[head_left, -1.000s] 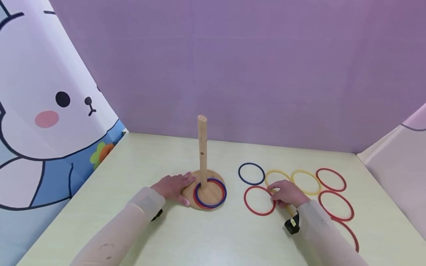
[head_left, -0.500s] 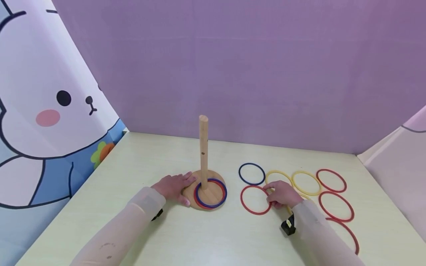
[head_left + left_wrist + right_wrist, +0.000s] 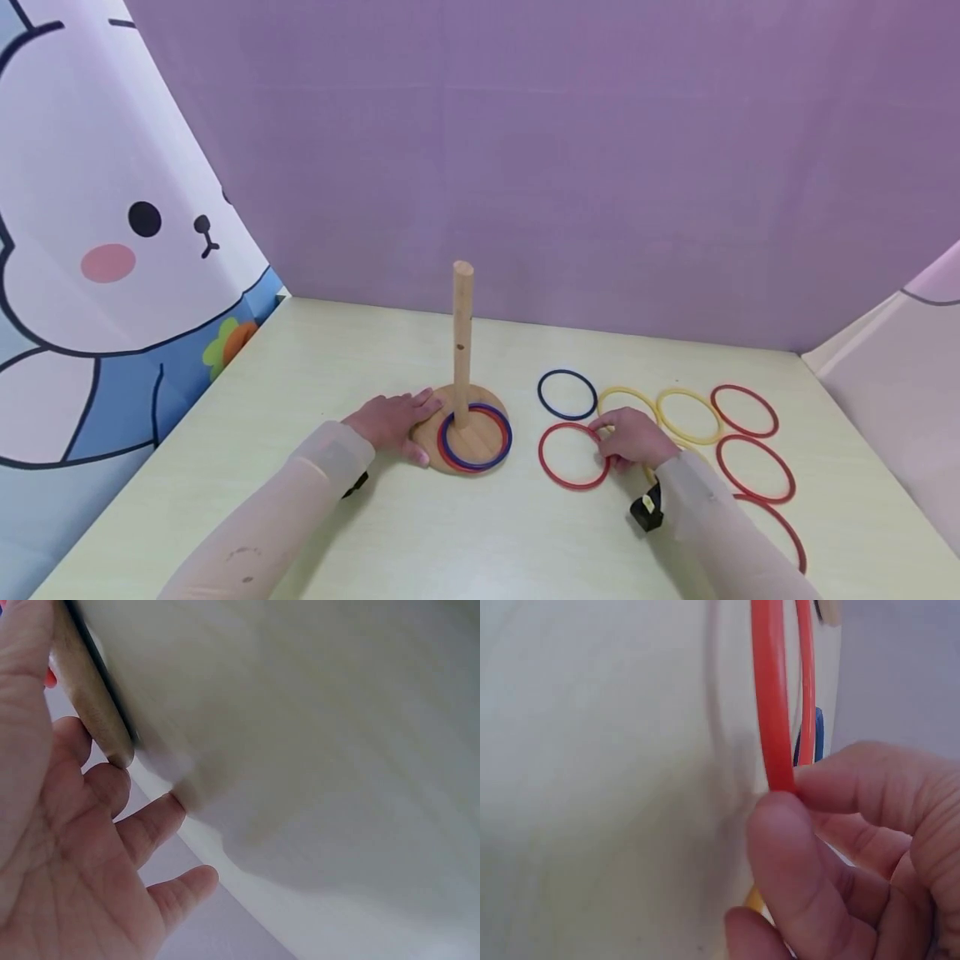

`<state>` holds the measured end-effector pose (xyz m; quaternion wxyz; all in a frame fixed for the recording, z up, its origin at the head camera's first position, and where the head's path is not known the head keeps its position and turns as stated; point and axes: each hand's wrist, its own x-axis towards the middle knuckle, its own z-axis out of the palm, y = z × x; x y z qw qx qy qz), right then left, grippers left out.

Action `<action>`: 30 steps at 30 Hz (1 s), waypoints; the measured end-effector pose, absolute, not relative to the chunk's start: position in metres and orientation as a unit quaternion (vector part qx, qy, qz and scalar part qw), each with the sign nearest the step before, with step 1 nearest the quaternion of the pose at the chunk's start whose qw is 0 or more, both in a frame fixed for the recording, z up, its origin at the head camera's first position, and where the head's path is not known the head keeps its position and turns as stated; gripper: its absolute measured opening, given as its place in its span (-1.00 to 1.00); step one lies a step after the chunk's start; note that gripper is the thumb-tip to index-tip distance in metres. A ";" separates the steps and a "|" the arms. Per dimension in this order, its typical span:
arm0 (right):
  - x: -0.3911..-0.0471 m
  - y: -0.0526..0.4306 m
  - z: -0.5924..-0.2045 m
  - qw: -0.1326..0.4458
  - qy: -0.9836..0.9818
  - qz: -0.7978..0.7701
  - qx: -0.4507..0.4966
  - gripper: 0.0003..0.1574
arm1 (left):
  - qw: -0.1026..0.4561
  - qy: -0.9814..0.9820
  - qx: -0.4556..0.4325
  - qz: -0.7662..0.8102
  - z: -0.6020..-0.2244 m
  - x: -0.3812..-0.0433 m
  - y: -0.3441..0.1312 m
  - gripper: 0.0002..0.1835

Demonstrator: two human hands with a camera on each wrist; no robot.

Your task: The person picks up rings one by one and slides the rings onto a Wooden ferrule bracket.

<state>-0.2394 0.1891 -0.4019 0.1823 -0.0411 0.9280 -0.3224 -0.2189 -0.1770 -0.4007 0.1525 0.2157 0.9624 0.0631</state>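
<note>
My left hand (image 3: 393, 423) rests on the left edge of a round wooden base (image 3: 429, 435), fingers extended over it. From the base rises an upright wooden post (image 3: 462, 342). A blue ring (image 3: 511, 435) lies over a red one around the post's foot. To the right, my right hand (image 3: 636, 439) pinches a red ring (image 3: 576, 487) by its right side between thumb and finger. In the right wrist view, this red ring (image 3: 772, 697) casts a shadow set apart from it, so that part is slightly off the table.
Beyond the held ring lies a dark blue ring (image 3: 566, 371). Yellow rings (image 3: 688, 390) lie beside and partly behind my right hand and sleeve. Several red rings (image 3: 793, 483) line the right side. A purple cloth (image 3: 525, 167) hangs behind the table (image 3: 360, 342).
My right hand has shifted slightly left, and the red ring in its fingers has slid left with it. The left hand stays on the wooden base.
</note>
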 end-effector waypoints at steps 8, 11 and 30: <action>-0.240 0.193 -0.395 0.189 0.918 -0.343 -0.058 -0.55 | 0.155 0.962 0.218 0.061 -0.403 -0.218 -0.176 0.00; -0.240 0.194 -0.388 0.187 0.914 -0.354 -0.067 -0.54 | 0.155 0.961 0.221 0.060 -0.402 -0.218 -0.175 0.00; -0.250 0.177 -0.285 0.211 0.891 -0.382 -0.122 -0.43 | 0.151 0.961 0.220 0.066 -0.400 -0.219 -0.177 -0.01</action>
